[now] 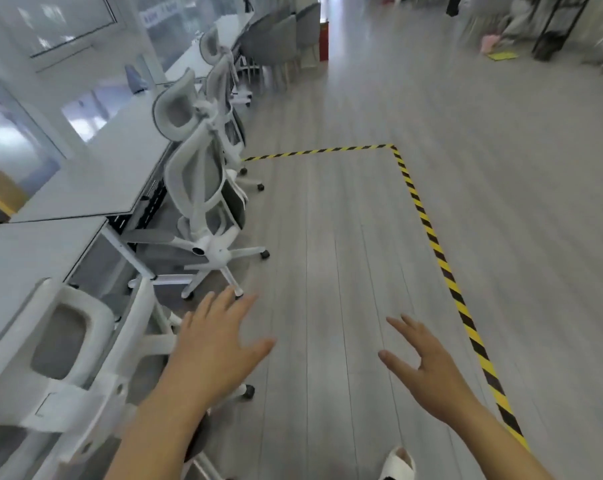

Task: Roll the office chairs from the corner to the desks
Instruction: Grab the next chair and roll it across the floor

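The nearest office chair (61, 341) stands just left of the left hand (213, 344), facing the desks (95, 174). Further chairs (196, 181) stand ahead of that hand, backs upright, their row running away along the desk edge. The left hand and the right hand (428, 368) hover spread wide, holding nothing.

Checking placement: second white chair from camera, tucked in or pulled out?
Tucked in: the chair stands upright, backrest close to the desk edge, seat reaching under it.

White plastic chairs (203, 188), matt wood-look floor (328, 254).
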`<action>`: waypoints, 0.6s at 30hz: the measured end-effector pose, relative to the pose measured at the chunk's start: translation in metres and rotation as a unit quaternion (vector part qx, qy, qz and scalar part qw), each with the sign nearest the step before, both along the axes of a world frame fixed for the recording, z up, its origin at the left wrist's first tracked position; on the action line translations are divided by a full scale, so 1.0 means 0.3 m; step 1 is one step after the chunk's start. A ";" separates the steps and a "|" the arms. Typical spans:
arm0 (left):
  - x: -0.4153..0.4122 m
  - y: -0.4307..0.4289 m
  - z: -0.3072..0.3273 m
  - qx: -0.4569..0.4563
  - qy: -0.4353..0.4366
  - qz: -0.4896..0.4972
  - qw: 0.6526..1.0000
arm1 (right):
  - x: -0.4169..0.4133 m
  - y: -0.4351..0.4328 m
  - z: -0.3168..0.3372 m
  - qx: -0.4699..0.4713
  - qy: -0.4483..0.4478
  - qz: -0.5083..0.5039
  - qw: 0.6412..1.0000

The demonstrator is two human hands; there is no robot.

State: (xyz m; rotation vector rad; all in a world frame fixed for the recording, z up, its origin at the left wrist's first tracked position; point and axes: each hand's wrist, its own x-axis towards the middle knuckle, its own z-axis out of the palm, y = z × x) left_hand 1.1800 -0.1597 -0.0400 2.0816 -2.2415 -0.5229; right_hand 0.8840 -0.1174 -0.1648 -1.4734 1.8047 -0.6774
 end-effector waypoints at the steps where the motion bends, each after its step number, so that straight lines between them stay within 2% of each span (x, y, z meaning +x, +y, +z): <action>1: -0.103 -0.052 -0.018 0.005 -0.011 -0.033 0.999 | -0.052 -0.019 0.008 -0.014 -0.002 -0.006 1.000; 6: -0.634 -0.234 -0.100 0.013 -0.009 -0.156 0.988 | -0.377 -0.055 0.051 -0.059 -0.009 -0.069 0.996; 10: -1.064 -0.257 -0.161 0.015 0.019 -0.251 0.968 | -0.689 0.028 0.049 -0.075 -0.010 -0.171 0.982; 15: -1.523 -0.165 -0.256 0.072 -0.002 -0.399 0.914 | -1.002 0.261 0.003 -0.043 0.001 -0.342 0.939; 18: -1.801 -0.069 -0.307 0.096 -0.029 -0.493 0.864 | -1.128 0.439 -0.032 -0.024 0.003 -0.438 0.899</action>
